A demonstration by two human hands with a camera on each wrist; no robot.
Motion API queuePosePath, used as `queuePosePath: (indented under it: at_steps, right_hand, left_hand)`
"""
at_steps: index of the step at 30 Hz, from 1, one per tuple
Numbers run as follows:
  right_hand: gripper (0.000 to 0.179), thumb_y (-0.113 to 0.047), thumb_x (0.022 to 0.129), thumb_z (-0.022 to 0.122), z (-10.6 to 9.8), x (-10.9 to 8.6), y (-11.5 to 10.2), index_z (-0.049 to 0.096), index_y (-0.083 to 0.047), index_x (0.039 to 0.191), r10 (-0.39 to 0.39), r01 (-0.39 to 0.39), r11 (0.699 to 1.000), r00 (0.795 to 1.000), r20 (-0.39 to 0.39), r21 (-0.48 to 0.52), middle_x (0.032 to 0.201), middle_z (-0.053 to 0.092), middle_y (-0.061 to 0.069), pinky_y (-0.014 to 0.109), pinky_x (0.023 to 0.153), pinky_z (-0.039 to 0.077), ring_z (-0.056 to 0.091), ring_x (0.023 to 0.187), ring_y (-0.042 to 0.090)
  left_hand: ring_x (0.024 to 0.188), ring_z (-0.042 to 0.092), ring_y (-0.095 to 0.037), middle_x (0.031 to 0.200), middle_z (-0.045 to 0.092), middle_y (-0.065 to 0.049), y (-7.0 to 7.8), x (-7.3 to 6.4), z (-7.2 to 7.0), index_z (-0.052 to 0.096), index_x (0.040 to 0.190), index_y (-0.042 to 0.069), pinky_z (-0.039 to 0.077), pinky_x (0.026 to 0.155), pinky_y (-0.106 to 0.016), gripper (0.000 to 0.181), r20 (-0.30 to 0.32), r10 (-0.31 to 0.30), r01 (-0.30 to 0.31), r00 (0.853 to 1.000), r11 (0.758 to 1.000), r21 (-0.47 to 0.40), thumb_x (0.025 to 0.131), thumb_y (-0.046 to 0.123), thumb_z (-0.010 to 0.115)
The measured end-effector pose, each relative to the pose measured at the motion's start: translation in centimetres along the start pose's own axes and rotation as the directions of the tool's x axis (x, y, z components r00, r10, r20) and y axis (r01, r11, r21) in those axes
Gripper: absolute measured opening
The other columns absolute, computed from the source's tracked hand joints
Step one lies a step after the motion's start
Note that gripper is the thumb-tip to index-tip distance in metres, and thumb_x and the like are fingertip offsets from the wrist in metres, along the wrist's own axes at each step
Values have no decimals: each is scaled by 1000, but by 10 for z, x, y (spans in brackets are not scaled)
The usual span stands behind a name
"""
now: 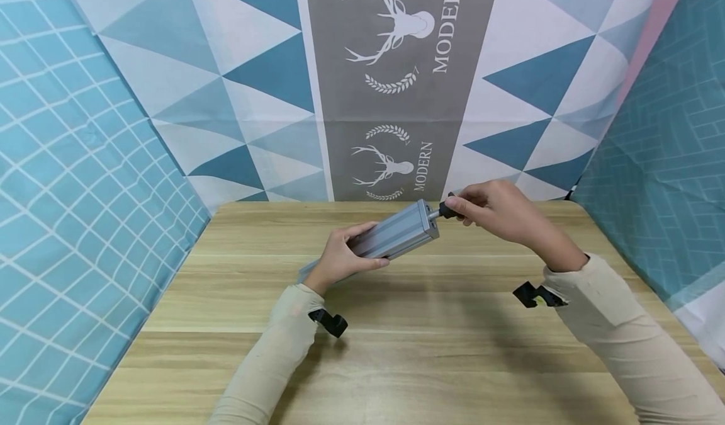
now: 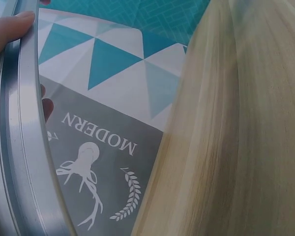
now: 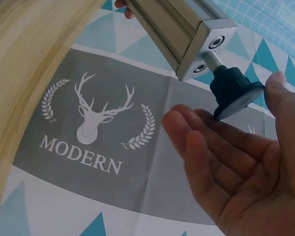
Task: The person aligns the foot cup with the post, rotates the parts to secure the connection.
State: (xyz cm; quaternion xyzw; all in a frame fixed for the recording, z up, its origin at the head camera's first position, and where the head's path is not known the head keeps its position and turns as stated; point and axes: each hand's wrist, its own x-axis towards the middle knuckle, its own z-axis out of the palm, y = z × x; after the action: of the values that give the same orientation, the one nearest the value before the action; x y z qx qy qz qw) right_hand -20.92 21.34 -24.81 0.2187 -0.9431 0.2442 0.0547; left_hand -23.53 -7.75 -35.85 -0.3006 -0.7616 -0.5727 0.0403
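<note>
My left hand grips a silver aluminium profile with grooves along its sides, fingers on the far side and thumb on the near side. The profile is held tilted above the table, its capped end raised toward the right. A black levelling foot on a threaded metal stud sticks out of the end plate, which has bolts in it. My right hand holds the foot between thumb and fingers; its thumb touches the rim of the round base. In the left wrist view the profile runs along the left edge.
The wooden table lies beneath both hands. A patterned cloth with deer prints hangs behind it. Blue cloths hang at the left and right. Black mounts sit on both sleeved wrists.
</note>
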Motion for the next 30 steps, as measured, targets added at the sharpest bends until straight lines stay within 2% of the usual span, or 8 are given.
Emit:
queuePosePath:
  at_steps: [5,10,14,16,20,23,27,30]
  right_hand:
    - [45,-36,99,52,-5,-3,1,60,-1,127,-30,31,999,998,57,-20,105,70,15,45,75,52,68,87,26]
    - [63,-24,92,67,-9,-6,4,39,-10,146,-113,110,994,986,126,28,138,51,16,50,89,49,59,114,31]
    - [62,-2,85,70,-8,-7,5,45,-11,142,-210,208,978,971,109,35,131,57,12,46,85,51,63,107,26]
    - [54,-1,87,69,-7,-7,5,50,-8,137,-218,217,976,972,84,12,118,64,10,42,80,53,66,96,21]
    - [33,-23,96,61,-2,-5,3,61,-3,122,-124,125,992,992,36,-24,91,69,3,35,68,51,64,75,13]
    - [36,-38,99,52,1,-3,1,67,-6,104,-46,46,998,999,15,-38,76,66,-1,34,62,47,60,66,12]
    - [39,-41,101,45,3,-2,-1,64,-11,85,-20,20,997,1000,3,-77,69,62,-2,34,60,45,58,63,12]
    - [38,-41,100,47,2,-3,-2,66,-7,100,-17,19,996,1000,24,-83,77,66,1,35,63,48,61,67,12]
  left_hand:
    - [109,61,-25,125,62,-17,-1,0,1,61,127,0,47,89,-38,65,5,-20,20,1000,1000,7,67,5,86]
    - [108,61,-25,125,62,-16,-2,1,2,61,127,0,47,89,-37,65,8,-24,24,1000,1000,4,67,5,86]
    - [108,61,-23,126,62,-16,-3,1,2,61,127,0,47,89,-35,65,3,-35,34,999,999,10,67,5,86]
    - [108,61,-23,126,62,-15,-3,2,2,61,127,0,47,89,-34,66,1,-39,39,999,999,8,66,4,86]
    - [108,61,-24,126,62,-15,-4,2,2,62,126,0,47,89,-36,66,1,-33,33,999,999,3,65,3,86]
    - [106,61,-24,124,63,-16,-4,2,1,62,126,0,47,88,-36,65,3,-19,19,1000,1000,6,65,4,86]
    - [105,62,-23,123,63,-16,-2,2,1,63,125,1,47,87,-35,64,6,-10,10,1000,1000,8,66,5,86]
    - [105,62,-23,124,63,-16,-2,2,0,63,126,2,47,86,-35,64,3,-18,18,1000,1000,8,66,5,86]
